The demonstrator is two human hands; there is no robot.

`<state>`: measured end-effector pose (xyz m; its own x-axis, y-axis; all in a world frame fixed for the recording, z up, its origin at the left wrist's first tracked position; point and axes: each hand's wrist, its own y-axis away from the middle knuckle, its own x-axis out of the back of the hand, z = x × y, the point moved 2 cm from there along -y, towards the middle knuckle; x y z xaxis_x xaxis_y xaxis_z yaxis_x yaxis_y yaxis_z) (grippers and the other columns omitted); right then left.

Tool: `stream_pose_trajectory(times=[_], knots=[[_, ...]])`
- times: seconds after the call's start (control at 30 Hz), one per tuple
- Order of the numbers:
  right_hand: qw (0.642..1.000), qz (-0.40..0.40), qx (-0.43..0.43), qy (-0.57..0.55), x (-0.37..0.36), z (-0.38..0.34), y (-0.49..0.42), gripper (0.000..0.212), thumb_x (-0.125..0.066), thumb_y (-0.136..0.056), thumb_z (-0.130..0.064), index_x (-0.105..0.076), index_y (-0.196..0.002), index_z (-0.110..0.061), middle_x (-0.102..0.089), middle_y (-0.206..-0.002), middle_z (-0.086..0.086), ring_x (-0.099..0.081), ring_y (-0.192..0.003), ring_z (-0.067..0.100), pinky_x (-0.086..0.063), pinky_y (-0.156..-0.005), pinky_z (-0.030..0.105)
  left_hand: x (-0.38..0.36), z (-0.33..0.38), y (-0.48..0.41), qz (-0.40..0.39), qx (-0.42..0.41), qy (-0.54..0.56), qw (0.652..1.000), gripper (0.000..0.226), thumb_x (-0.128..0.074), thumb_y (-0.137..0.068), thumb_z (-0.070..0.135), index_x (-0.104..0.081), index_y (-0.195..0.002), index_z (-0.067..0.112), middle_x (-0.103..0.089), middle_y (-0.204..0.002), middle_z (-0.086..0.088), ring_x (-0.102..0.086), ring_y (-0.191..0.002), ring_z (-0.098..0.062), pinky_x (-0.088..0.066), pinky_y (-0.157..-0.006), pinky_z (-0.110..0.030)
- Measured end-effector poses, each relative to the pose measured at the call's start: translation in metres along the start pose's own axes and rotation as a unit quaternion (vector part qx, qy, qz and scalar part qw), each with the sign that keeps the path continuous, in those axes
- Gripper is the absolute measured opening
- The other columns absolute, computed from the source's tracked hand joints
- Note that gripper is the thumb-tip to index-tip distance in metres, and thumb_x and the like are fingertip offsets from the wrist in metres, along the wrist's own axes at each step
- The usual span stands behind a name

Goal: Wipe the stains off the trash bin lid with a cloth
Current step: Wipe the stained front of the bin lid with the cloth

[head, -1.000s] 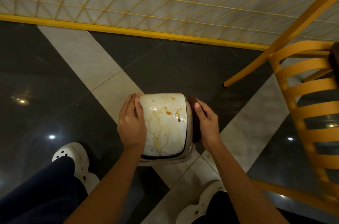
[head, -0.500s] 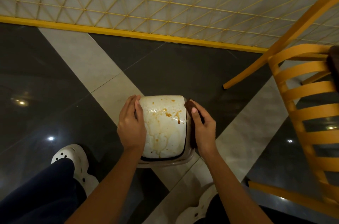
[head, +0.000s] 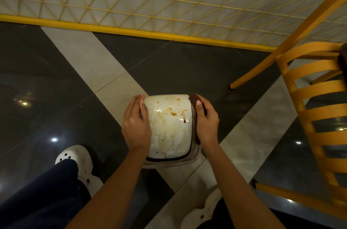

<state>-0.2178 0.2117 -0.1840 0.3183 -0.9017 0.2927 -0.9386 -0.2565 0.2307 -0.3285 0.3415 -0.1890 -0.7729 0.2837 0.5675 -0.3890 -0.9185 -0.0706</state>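
One lid [head: 169, 131], two hands [head: 136, 125] [head: 206, 125], seemingly one cloth [head: 193, 98].

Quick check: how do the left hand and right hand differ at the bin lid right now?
1. The left hand is bare and grips the trash bin lid at its left edge; the right hand holds a dark brown cloth.
2. The left hand touches the lid directly; the right hand has the cloth between it and the lid's right edge.
Shared: both flank the lid, and neither covers the orange stains.
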Motion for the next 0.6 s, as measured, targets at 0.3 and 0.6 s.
stream_pose_trajectory(times=[0.3, 0.6], knots=[[0.999, -0.026, -0.030, -0.014, 0.003, 0.001, -0.003, 0.028, -0.047, -0.096, -0.023, -0.060, -0.121, -0.024, -0.061, -0.120, -0.006, -0.055, -0.113, 0.010, -0.045, -0.100, 0.036, 0.000, 0.000, 0.001, 0.002, 0.005, 0.001, 1.000, 0.050, -0.027, -0.093, 0.045, -0.061, -0.118, 0.019, -0.059, -0.124, 0.001, -0.055, -0.114, -0.016, -0.046, -0.091, -0.030], [0.988, -0.054, -0.143, -0.023, 0.000, -0.003, -0.031, 0.026, -0.049, -0.096, -0.023, -0.063, -0.117, -0.022, -0.062, -0.117, -0.001, -0.056, -0.110, 0.017, -0.045, -0.101, 0.041, 0.001, 0.002, 0.001, 0.000, 0.005, 0.005, 1.000, 0.050, -0.027, -0.092, 0.046, -0.061, -0.118, 0.019, -0.059, -0.125, 0.000, -0.055, -0.114, -0.016, -0.045, -0.091, -0.029]])
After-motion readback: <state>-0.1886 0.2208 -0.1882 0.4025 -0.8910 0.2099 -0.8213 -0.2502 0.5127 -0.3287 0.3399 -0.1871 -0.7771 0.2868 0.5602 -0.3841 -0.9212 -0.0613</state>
